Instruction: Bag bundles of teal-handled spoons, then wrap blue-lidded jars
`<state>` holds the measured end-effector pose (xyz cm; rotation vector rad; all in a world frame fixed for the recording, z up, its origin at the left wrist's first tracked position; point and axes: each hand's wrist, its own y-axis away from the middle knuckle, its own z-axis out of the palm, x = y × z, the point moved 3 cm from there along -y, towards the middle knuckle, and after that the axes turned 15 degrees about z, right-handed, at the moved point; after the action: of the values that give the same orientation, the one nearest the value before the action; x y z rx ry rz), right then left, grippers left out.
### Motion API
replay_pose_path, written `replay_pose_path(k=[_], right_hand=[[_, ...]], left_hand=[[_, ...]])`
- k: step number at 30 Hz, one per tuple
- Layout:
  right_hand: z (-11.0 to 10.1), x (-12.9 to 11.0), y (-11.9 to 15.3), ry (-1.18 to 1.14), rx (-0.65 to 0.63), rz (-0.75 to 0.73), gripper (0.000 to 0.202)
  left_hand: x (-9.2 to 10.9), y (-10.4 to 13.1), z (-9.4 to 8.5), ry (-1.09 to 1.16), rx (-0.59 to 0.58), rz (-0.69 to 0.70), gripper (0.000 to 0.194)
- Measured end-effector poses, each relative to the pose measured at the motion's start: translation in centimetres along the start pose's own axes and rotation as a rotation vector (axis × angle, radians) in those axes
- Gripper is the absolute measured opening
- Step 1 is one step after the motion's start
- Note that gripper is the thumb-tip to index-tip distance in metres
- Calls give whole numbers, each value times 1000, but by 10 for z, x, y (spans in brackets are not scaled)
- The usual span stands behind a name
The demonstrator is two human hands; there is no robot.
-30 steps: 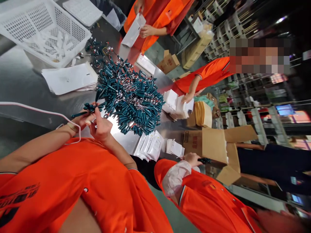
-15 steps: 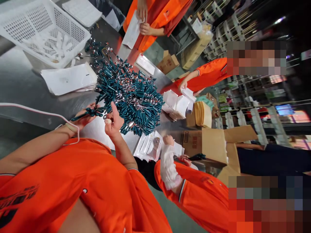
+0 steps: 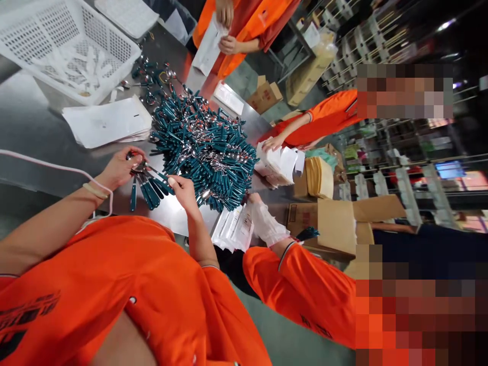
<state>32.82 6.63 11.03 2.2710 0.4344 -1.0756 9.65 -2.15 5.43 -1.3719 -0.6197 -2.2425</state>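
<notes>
In the head view my left hand point(image 3: 127, 165) is closed around the metal ends of several teal-handled spoons point(image 3: 150, 192), whose handles fan out downward. My right hand point(image 3: 184, 191) pinches the handle end of one more spoon point(image 3: 162, 175), whose metal end points toward the bunch in my left hand. Just beyond both hands lies a big heap of the same teal-handled spoons point(image 3: 206, 147) on the metal table point(image 3: 49, 152). My left fingers partly cover the bowls of the held spoons.
A white perforated basket point(image 3: 114, 51) holding white pieces stands far left, beside stacked white sheets point(image 3: 107, 122). White packets point(image 3: 232, 229) lie right of the heap, near a co-worker's sleeved arm point(image 3: 269, 223). An open carton point(image 3: 335, 226) stands beyond. A white cable point(image 3: 57, 162) crosses near my left wrist.
My left hand has turned, so the bunched handles now fan downward. My right hand has gone from a raised, pointing finger to pinching a spoon handle. The neighbouring co-worker's arm reaches toward the heap.
</notes>
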Motion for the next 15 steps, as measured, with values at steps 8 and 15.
replay_pose_path(k=[8,15], right_hand=[[-35,30,-32,177,514,240,39],[-119,33,-63,547,734,546,42]], left_hand=[[-5,8,0,-88,112,-151,21],[6,2,-2,-111,-17,-224,20]])
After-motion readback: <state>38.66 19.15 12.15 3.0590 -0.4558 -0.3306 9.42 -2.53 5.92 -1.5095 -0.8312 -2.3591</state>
